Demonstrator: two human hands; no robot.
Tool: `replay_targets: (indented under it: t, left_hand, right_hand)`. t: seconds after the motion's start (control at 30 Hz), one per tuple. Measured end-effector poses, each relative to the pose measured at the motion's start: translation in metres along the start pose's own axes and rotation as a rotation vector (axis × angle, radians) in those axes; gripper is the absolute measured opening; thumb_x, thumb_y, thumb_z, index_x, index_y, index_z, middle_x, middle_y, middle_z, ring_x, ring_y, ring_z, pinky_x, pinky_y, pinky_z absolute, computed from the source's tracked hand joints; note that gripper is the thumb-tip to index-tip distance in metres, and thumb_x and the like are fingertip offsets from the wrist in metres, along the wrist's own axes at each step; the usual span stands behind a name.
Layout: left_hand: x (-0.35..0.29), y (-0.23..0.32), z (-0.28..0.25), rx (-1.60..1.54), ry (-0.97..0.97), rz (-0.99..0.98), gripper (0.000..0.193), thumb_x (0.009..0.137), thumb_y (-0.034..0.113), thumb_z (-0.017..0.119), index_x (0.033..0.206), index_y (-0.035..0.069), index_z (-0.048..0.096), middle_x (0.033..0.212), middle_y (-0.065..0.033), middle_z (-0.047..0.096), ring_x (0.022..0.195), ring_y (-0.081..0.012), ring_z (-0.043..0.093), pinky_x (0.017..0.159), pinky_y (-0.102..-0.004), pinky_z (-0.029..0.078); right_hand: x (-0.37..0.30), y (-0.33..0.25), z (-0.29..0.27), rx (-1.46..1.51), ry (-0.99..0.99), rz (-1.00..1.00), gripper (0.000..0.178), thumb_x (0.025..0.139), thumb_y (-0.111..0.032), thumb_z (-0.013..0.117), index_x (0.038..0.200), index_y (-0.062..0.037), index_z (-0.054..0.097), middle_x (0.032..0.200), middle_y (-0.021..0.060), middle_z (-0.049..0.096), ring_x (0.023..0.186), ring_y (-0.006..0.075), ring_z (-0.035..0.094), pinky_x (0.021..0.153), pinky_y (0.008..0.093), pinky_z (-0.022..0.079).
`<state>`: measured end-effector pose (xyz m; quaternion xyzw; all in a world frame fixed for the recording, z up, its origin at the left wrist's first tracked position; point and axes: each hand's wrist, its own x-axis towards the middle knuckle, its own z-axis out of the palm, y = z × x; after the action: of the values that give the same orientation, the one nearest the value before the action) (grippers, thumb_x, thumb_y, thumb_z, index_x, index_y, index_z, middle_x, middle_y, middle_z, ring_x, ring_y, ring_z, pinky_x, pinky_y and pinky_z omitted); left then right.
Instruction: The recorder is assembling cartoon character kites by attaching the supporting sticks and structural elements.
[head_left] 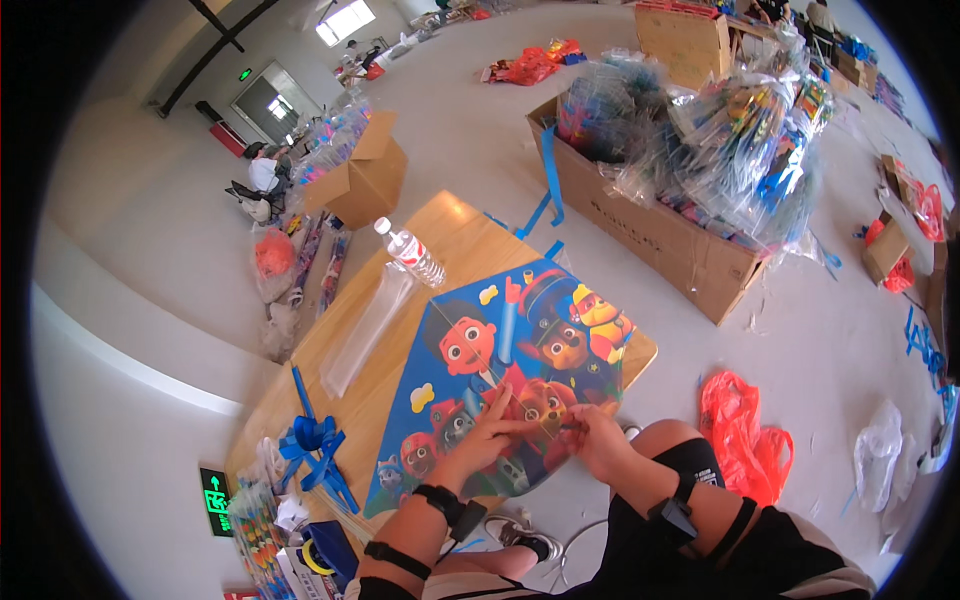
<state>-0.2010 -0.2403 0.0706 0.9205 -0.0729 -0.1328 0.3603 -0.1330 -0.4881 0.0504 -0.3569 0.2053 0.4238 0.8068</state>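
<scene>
A blue kite (400, 440) printed with cartoon dogs and a child's head lies over the near right part of the wooden table, its lower edge reaching past the table toward my lap. Thin lines, rods or strings, cross its face. My left hand (488, 436) rests on the kite's lower middle, fingers stretched out and apart. Just right of it, my right hand (603, 442) is closed in a pinch at the kite's lower right. What lies between those fingertips is too small to make out. Black straps with small devices circle both wrists.
On the table (290, 385) are a water bottle (415, 255), clear plastic sleeves (368, 335) and tangled blue strapping (312, 440). A large carton (650, 220) of plastic-wrapped goods stands beyond. A red plastic bag (740, 430) lies on the floor at right. Another person (265, 172) sits far left.
</scene>
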Motion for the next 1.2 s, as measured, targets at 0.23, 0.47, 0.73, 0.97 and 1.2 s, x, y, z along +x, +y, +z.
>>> replay_targets:
  t: [0.23, 0.47, 0.73, 0.97, 1.2]
  left_hand:
    - [-0.056, -0.014, 0.025, 0.191, 0.694, -0.26, 0.048, 0.093, 0.005, 0.056, 0.141, 0.008, 0.06, 0.161, -0.0187, 0.038, 0.148, -0.0398, 0.035, 0.117, -0.0485, 0.035]
    - [-0.095, -0.022, 0.024, 0.473, 0.681, -0.383, 0.05, 0.095, 0.018, 0.058, 0.145, 0.012, 0.057, 0.157, -0.0163, 0.044, 0.144, -0.0387, 0.041, 0.117, -0.0532, 0.032]
    - [-0.099, -0.026, 0.021, 0.469, 0.703, -0.354, 0.052, 0.094, 0.023, 0.059, 0.145, 0.016, 0.056, 0.157, -0.0165, 0.043, 0.145, -0.0376, 0.04, 0.115, -0.0528, 0.034]
    - [-0.1, -0.025, 0.018, 0.449, 0.685, -0.383, 0.052, 0.095, 0.026, 0.057, 0.147, 0.018, 0.055, 0.157, -0.0165, 0.043, 0.145, -0.0369, 0.04, 0.114, -0.0543, 0.034]
    - [-0.099, -0.028, 0.016, 0.445, 0.662, -0.413, 0.053, 0.095, 0.027, 0.059, 0.146, 0.019, 0.055, 0.158, -0.0154, 0.042, 0.145, -0.0356, 0.04, 0.111, -0.054, 0.036]
  right_hand:
    - [0.0, 0.001, -0.002, -0.049, -0.054, 0.082, 0.017, 0.1, -0.027, 0.056, 0.109, -0.0139, 0.06, 0.099, 0.0003, 0.062, 0.085, 0.0141, 0.059, 0.075, 0.0334, 0.046]
    - [-0.003, 0.0, 0.009, -0.091, -0.036, 0.07, 0.016, 0.099, -0.023, 0.057, 0.11, -0.0121, 0.06, 0.099, 0.0029, 0.063, 0.085, 0.0163, 0.06, 0.075, 0.0333, 0.046]
    - [-0.061, -0.036, 0.086, -0.59, -0.446, -0.537, 0.018, 0.1, -0.007, 0.05, 0.117, -0.0092, 0.057, 0.101, 0.008, 0.063, 0.084, 0.0208, 0.062, 0.075, 0.0344, 0.05]
    - [0.073, -0.04, 0.168, -1.699, -0.522, -1.152, 0.035, 0.092, -0.005, 0.059, 0.127, -0.0033, 0.057, 0.121, 0.0163, 0.063, 0.111, 0.0342, 0.063, 0.092, 0.0444, 0.051]
    - [0.226, 0.004, 0.191, -2.166, -0.315, -1.452, 0.058, 0.098, -0.03, 0.054, 0.147, -0.0007, 0.046, 0.155, 0.0148, 0.045, 0.143, 0.0352, 0.042, 0.115, 0.0506, 0.036]
